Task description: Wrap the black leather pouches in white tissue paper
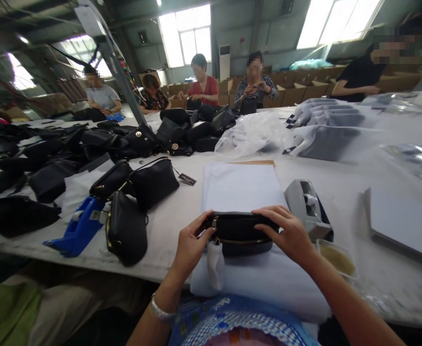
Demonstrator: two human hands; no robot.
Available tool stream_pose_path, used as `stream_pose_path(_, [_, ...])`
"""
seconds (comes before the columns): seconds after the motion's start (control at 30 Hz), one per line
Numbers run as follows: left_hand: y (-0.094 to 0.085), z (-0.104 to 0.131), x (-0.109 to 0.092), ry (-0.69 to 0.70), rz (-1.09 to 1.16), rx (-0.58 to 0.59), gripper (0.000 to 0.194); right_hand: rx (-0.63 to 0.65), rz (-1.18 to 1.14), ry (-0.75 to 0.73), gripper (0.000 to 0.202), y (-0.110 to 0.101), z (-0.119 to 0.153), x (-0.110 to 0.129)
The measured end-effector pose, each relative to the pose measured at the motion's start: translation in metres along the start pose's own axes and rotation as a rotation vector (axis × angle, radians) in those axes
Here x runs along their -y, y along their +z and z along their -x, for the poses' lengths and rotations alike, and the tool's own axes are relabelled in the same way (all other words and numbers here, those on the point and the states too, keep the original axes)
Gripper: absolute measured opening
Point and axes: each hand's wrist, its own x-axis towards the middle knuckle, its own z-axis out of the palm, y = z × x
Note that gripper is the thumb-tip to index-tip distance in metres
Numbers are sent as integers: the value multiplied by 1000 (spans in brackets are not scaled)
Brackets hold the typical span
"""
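Between my hands, at the table's front edge, is a small black bag (pixel 245 247) with gold zippers. My left hand (pixel 192 240) grips its left end, thumb in front beside a zipper pull. At the right end my right hand (pixel 286 228) holds it with thumb and fingers along the top edge. A white wrapped piece (pixel 216 266) hangs from the bag's left side. Behind the bag lies a stack of white paper sheets (pixel 243 185). A grey tape dispenser (pixel 304 206) stands right of my right hand.
Several black bags (pixel 128 230) and a blue tape dispenser (pixel 77 228) lie to the left. A shallow plastic tub (pixel 337 258) sits at the right, near white boards (pixel 405 221). Clear plastic bags (pixel 256 134) and a heap of black bags stretch behind. Co-workers (pixel 205 86) work across the table.
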Motion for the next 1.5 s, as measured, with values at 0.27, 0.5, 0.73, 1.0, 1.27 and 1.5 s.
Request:
stream_pose_path(0.27, [-2, -26, -30, 110, -171, 366, 77, 390, 54, 87, 70, -36, -33, 12])
stream_pose_path(0.5, [18, -29, -26, 144, -260, 334, 27, 599, 218, 44, 47, -16, -49, 19])
stream_pose_path(0.73, [2, -37, -28, 79, -111, 388, 56, 683, 223, 109, 39, -33, -53, 27])
stream_pose_path(1.0, [9, -25, -9, 13, -103, 278, 125, 492, 261, 236, 34, -57, -69, 15])
stream_pose_path(1.27, [-16, -55, -20, 88, -910, 236, 75, 337, 269, 107, 45, -35, -69, 3])
stream_pose_path(1.5, [-25, -80, -6, 9, -216, 269, 115, 51, 112, 50, 45, -14, -62, -6])
